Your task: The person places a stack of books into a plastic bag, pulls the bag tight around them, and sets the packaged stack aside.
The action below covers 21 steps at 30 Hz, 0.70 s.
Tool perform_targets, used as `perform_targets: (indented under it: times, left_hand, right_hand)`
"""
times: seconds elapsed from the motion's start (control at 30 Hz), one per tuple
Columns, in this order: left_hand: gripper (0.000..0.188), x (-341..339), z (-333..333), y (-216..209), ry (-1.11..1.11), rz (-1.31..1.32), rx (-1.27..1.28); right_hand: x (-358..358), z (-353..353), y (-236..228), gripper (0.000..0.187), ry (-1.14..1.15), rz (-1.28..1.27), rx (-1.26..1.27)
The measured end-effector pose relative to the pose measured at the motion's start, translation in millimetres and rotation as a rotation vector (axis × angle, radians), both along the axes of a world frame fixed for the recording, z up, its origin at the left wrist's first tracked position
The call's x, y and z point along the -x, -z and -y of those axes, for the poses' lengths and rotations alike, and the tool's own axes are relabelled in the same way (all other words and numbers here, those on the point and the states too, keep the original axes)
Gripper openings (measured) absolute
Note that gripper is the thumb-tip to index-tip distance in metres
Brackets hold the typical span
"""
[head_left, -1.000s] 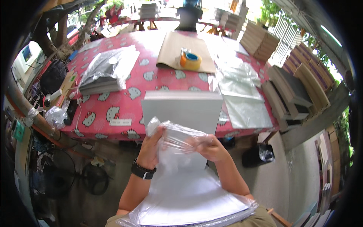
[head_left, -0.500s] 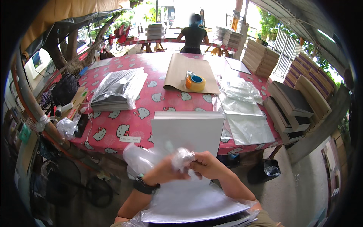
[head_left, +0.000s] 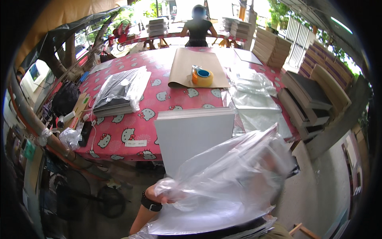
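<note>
A large clear plastic bag [head_left: 223,159] is spread out in front of me, blurred by motion. My left hand [head_left: 159,194], with a black watch strap at its wrist, grips a bunched end of it. My right hand [head_left: 271,161] shows only faintly through the film at the far right end; its fingers are smeared. Under the bag, against my body, lies a stack of white-topped boards with dark edges [head_left: 223,229], partly wrapped in plastic. Just beyond the bag, a block of white panels [head_left: 191,133] leans upright at the table's near edge.
The pink patterned table [head_left: 119,131] holds a plastic-wrapped dark stack [head_left: 119,93], brown paper [head_left: 191,63], an orange tape roll [head_left: 203,78] and flat clear bags [head_left: 254,97]. Dark-topped boxes [head_left: 308,93] stand right. A person [head_left: 199,30] works at a farther table.
The crumpled bag between my hands has been pulled wide open. My right hand has swung out to the right and slightly up, while my left stays near the lower middle, moved slightly left.
</note>
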<state>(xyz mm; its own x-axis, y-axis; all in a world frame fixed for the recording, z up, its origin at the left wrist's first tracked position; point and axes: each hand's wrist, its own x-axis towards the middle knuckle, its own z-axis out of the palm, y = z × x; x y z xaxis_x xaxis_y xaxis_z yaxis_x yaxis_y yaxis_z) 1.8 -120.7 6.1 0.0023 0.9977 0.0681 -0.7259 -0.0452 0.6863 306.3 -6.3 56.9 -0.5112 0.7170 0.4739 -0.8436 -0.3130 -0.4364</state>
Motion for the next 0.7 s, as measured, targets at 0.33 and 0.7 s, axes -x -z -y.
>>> perform_targets:
  times: [0.33,0.7]
  left_hand:
    - [0.041,4.6,-21.6,2.8,0.35,0.514,-0.152]
    - [0.045,38.5,-31.9,-43.9,-0.136,0.187,0.108]
  right_hand:
    - [-13.5,5.7,-6.6,0.057,-0.182,0.134,-0.165]
    - [-21.1,-15.1,-37.1,0.035,-0.036,0.511,-0.272]
